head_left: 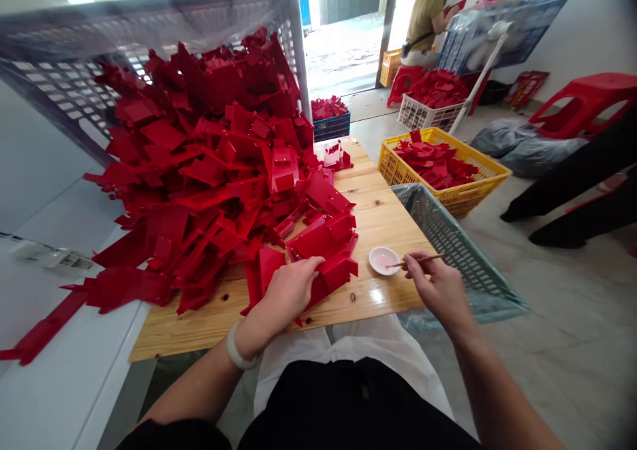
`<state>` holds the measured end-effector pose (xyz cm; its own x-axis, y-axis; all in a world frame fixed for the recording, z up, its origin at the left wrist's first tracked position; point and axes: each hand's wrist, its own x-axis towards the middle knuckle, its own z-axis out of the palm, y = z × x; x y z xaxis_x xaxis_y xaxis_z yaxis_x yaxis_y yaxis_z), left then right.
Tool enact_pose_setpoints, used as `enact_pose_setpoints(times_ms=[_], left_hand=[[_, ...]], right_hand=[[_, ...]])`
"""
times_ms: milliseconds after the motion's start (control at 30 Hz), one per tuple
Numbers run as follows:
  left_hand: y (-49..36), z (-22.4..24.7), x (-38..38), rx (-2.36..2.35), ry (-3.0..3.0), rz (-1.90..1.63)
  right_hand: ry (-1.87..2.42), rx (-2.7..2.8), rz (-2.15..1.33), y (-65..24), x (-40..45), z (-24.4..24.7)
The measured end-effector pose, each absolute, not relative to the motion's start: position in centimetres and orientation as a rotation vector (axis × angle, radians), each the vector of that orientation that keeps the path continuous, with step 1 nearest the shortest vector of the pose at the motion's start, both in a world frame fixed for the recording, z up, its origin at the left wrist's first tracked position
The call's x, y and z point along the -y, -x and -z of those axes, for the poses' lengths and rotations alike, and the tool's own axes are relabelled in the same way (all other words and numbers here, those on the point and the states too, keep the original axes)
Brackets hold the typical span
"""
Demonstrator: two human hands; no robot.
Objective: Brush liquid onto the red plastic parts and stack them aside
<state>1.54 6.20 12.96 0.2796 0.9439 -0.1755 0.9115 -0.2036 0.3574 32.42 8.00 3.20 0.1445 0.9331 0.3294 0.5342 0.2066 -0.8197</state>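
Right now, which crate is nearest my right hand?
The green, plastic-lined crate beside the wooden table; the yellow crate of red parts and all others sit farther from your right hand.

1. Parts (213,171) are lying piled on table (383,211), reaching back into tipped crate (149,2).
2. Left hand (293,285) is resting at pile's near right edge.
3. Dish (381,259) is sitting on table, right of pile.
4. Right hand (438,284) is holding stick (428,258), tip reaching over dish.
5. Bin (460,247) is standing right of table, basket (468,199) sitting just behind it, holding more parts (438,164).
6. Co-worker (423,22) is sitting far behind, rightward.
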Motion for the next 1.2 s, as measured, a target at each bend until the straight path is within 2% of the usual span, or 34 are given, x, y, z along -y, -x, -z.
enact_pose_setpoints(times_ms=[133,333,600,733,833,967,1200], left_hand=[[0.2,-12.0,-6.9,-1.362,-1.626,-0.812],[-0.3,-10.2,-7.8,-0.994,-0.717,-1.250],[-2.5,-11.7,-6.6,-0.889,-0.255,-1.150],[-4.0,-12.7,-6.8,-0.764,-0.235,-1.020],[-4.9,-12.9,-6.6,-0.671,-0.320,-0.964],[-5.6,-13.0,-5.7,-0.667,-0.409,-0.949],[-6.5,-13.5,-3.8,-0.729,-0.363,-0.958]], right_hand=[[1.452,1.477,-0.524,-31.9,-7.7,-3.7],[1.433,1.396,-0.488,-31.7,-7.5,-4.5],[1.427,1.179,-0.530,-31.5,-6.3,-5.1],[1.267,0.934,-0.531,-30.5,-4.9,-7.8],[1.066,0.843,-0.693,-29.8,-3.9,-10.2],[0.967,0.970,-0.840,-28.7,-2.5,-11.7],[0.875,1.204,-0.757,-25.5,-2.1,-12.0]])
